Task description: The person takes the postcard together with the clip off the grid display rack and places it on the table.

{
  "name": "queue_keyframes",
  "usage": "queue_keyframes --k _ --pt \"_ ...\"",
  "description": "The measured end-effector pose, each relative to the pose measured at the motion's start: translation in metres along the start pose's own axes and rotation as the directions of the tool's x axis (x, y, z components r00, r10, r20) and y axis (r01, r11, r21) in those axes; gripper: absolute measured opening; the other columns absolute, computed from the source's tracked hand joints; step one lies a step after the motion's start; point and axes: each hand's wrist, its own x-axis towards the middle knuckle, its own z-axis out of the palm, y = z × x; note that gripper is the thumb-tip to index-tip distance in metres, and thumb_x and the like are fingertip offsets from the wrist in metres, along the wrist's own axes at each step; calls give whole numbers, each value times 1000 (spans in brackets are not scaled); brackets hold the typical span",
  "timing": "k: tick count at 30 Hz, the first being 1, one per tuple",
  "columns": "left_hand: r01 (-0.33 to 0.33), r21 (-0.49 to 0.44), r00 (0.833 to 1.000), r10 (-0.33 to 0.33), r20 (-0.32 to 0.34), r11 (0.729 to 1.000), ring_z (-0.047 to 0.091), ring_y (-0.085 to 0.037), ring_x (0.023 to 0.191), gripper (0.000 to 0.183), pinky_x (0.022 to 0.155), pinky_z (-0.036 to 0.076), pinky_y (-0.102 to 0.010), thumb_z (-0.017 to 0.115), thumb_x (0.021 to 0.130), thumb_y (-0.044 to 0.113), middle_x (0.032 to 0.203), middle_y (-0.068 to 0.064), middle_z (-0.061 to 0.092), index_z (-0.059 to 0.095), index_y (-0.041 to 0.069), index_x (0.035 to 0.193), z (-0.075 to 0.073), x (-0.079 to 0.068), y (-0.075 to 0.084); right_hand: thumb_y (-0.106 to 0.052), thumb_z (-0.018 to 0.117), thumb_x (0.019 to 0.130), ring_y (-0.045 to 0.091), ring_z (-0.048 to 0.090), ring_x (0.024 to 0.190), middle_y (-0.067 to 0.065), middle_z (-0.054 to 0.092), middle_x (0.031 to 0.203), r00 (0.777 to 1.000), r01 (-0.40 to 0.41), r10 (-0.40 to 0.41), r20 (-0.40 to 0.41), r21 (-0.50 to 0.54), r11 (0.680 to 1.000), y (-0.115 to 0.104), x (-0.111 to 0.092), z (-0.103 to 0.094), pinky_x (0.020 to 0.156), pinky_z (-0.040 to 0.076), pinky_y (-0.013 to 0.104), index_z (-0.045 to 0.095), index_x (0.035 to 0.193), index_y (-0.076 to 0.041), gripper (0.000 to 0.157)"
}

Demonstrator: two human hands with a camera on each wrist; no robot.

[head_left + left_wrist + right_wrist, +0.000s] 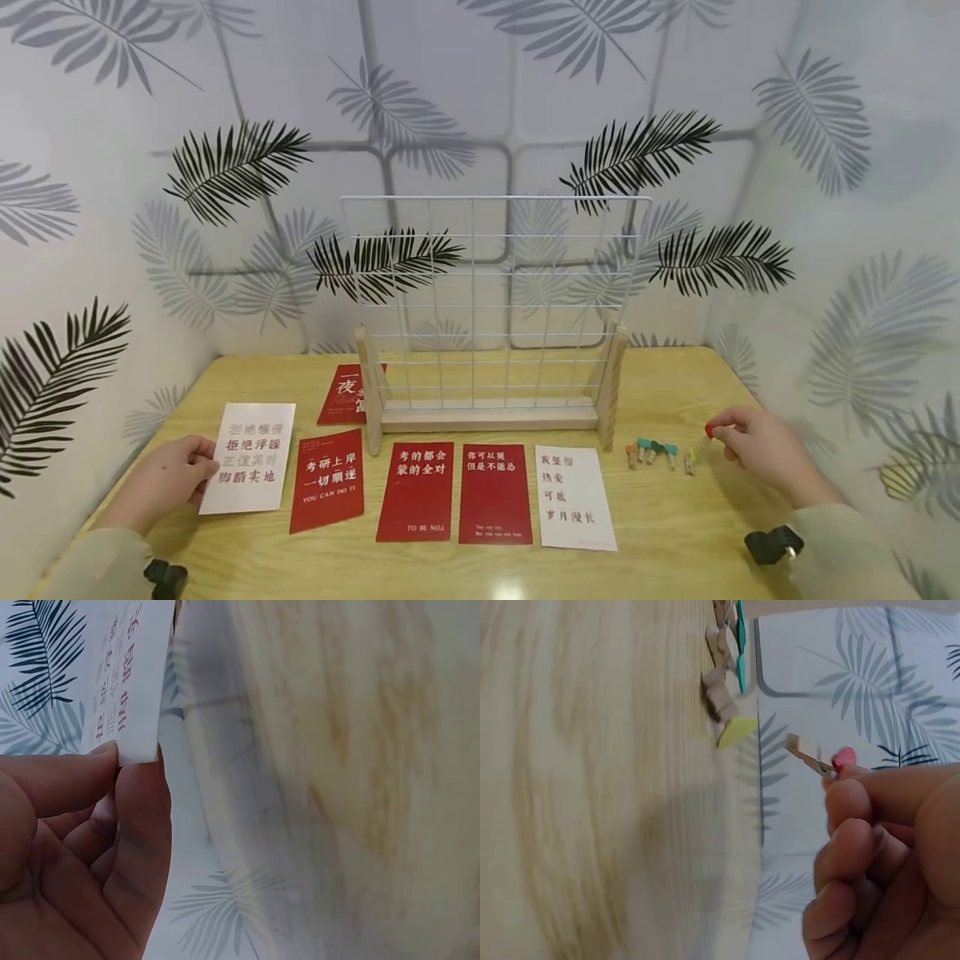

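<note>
Between thumb and fingers my left hand [178, 469] pinches the lower left edge of a white card [251, 458] with red writing, raised off the table in the left wrist view [139, 682]. My right hand [765, 450] pinches a small wooden clothespin [810, 756] with a red decoration [844, 757], above the table's right side. Left of that hand lie several more small clothespins [657, 450] with teal, orange and yellow decorations. The yellow one [737, 730] is nearest to the right hand.
A white wire grid [491, 306] stands upright in a wooden base [491, 417] at the table's back. Red cards [415, 492] and another white card [575, 498] lie in front of it. One red card [341, 396] lies partly behind the left foot. Leaf-patterned walls surround the table.
</note>
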Motion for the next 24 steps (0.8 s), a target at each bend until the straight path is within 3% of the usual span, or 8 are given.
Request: queue_keyframes --k 6,14,19,24 --pt "-4 43 1000 3 10 999 58 -20 73 15 61 54 -35 51 98 -1 85 -9 60 56 -12 107 -1 0 -7 -13 55 102 15 44 49 1 54 62 995 -26 25 100 4 1000 14 2 1 45 38 29 69 109 -2 19" --pt "41 45 997 -43 60 998 57 -21 75 21 64 53 -36 48 101 2 87 -9 60 55 -14 113 2 0 -10 -12 55 102 14 41 47 1 52 59 983 -40 30 180 54 998 17 7 -2 45 38 28 69 108 -1 19" --pt "18 31 997 -20 74 999 58 -21 74 21 63 54 -36 50 100 1 87 -9 61 57 -14 112 3 -1 -9 -12 54 103 15 43 47 2 53 60 978 -49 36 208 57 997 14 9 -6 45 39 28 69 108 -1 19" --pt "36 13 995 -37 90 999 60 -21 76 24 65 55 -37 51 101 2 91 -10 63 55 -15 117 5 1 -6 -10 54 103 16 45 49 3 53 60 973 -61 46 225 58 996 10 8 -8 46 38 28 69 106 0 19"
